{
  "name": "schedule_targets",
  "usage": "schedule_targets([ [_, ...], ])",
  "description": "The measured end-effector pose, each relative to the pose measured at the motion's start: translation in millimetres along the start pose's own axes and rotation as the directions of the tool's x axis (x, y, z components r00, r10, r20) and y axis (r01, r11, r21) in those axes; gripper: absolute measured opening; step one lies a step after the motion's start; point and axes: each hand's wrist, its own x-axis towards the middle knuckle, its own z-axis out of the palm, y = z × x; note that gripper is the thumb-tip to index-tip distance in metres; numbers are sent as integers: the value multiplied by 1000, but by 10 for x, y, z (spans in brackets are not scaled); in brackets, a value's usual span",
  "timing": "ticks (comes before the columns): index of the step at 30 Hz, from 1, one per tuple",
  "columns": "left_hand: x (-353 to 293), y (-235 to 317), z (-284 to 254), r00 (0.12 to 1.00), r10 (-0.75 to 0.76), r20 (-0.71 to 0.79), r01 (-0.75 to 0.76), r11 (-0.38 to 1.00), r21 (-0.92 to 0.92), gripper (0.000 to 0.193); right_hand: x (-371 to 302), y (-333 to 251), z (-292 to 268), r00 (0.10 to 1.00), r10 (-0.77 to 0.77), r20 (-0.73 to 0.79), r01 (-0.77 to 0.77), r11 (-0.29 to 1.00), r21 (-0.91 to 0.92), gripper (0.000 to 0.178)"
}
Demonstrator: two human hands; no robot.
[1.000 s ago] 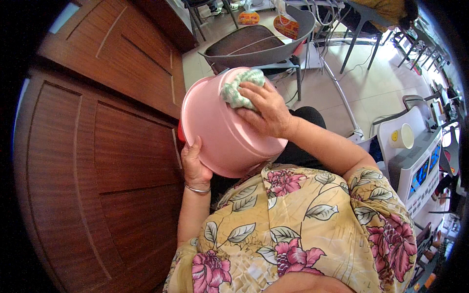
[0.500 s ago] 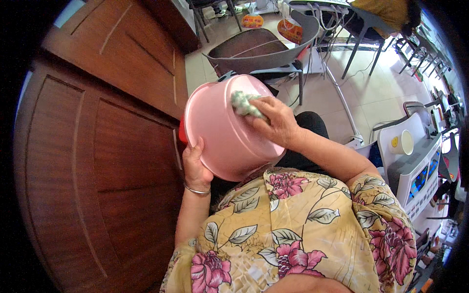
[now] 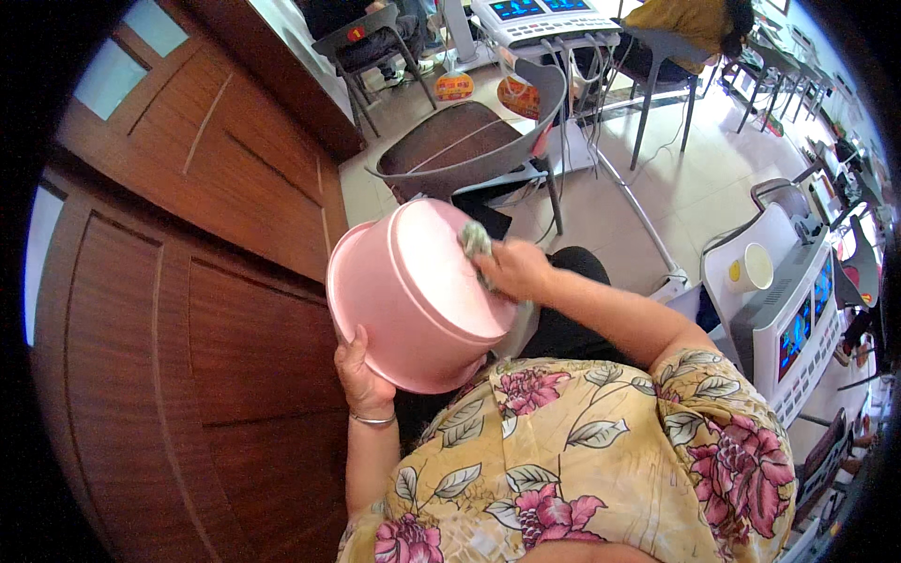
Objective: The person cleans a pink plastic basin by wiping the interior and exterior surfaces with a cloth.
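A pink plastic basin [image 3: 399,291] is tipped on its side above my lap, its round bottom turned up and to the right. My left hand [image 3: 364,377] grips the basin's rim at the lower left, thumb on the outer wall and the other fingers hidden behind the rim. My right hand [image 3: 516,270] is closed on a crumpled green and white cloth [image 3: 476,242]. The cloth lies against the upper right part of the basin's bottom. Motion blurs the right hand's fingers slightly.
Brown wooden doors [image 3: 253,328] stand close on my left. Ahead is a grey chair [image 3: 450,141] beside a white machine [image 3: 540,21] with screens and hanging cables. At right, a paper cup [image 3: 752,270] stands by another white machine [image 3: 798,328]. A person in mustard clothing [image 3: 678,28] sits farther off.
The basin and both hands now sit lower and slightly left in view, as the whole view has shifted. My right hand and the cloth have moved toward the right edge of the basin's bottom.
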Motion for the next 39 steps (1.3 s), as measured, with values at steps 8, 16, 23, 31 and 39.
schedule_targets([
  [8,29,-163,-30,993,-101,-56,99,995,-31,45,-256,-556,-229,987,-156,-29,146,822,550,35],
  [16,-104,-71,158,1000,-10,-20,11,998,63,47,222,-14,80,997,65,-30,-60,988,139,38],
  [23,22,8,-77,994,-107,-15,104,983,-152,46,-206,-51,130,992,-9,127,0,997,71,44],
  [31,95,-69,-92,991,-136,-4,132,961,-242,49,-240,-627,-259,981,-145,132,1,679,734,29],
  [39,-52,-144,171,998,-63,1,63,994,-93,46,17,-690,-326,851,-453,-265,524,750,403,28],
])
